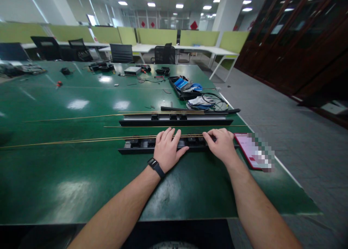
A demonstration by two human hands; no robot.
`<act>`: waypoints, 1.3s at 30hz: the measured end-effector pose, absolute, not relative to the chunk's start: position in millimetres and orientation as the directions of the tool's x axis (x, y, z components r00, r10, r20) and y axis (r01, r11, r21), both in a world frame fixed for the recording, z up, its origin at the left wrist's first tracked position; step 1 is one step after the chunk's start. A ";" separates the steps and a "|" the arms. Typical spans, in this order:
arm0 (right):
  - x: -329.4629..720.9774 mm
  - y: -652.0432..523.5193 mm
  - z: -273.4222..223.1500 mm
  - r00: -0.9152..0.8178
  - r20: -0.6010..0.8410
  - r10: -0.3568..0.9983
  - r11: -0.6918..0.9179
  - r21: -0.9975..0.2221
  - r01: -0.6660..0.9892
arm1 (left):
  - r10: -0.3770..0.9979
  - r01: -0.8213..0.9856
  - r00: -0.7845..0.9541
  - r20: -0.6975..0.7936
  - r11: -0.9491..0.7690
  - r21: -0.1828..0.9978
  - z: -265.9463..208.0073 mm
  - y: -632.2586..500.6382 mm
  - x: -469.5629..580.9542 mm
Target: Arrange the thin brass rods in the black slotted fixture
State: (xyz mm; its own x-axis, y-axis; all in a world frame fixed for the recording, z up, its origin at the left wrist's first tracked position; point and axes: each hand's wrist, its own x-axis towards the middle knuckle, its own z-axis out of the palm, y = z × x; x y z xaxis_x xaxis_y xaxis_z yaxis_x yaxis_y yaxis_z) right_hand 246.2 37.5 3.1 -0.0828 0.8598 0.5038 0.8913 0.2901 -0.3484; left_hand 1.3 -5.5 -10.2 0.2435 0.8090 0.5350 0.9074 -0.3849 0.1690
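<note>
A long black rail with several black blocks in its channel lies crosswise on the green table. Thin brass-coloured rods run along its far side and stretch out far to the left. My left hand rests flat over the middle of the rail, fingers spread across the rods and thumb pointing right. At the rail's right end my right hand pinches at the rods with thumb and forefinger, its other fingers curled. A second black rail lies parallel beyond, with more rods along it.
A single rod lies between the rails. A red-edged flat panel, partly pixelated, sits beside my right hand. Farther back are a black tray with blue packets, white gloves, cables and small parts. The table's right edge is close.
</note>
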 end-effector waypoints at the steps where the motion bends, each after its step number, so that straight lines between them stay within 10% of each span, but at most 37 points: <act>1: 245.6 37.2 3.1 -0.082 0.504 0.860 0.290 -0.350 0.891 | 0.809 0.907 0.243 0.535 -0.385 0.169 -10.0 -5.5 1.3; 39: 241.7 35.2 5.0 -0.103 0.473 0.875 0.289 -0.339 0.895 | 0.813 0.907 0.243 0.529 -0.385 0.174 -6.5 -6.3 1.6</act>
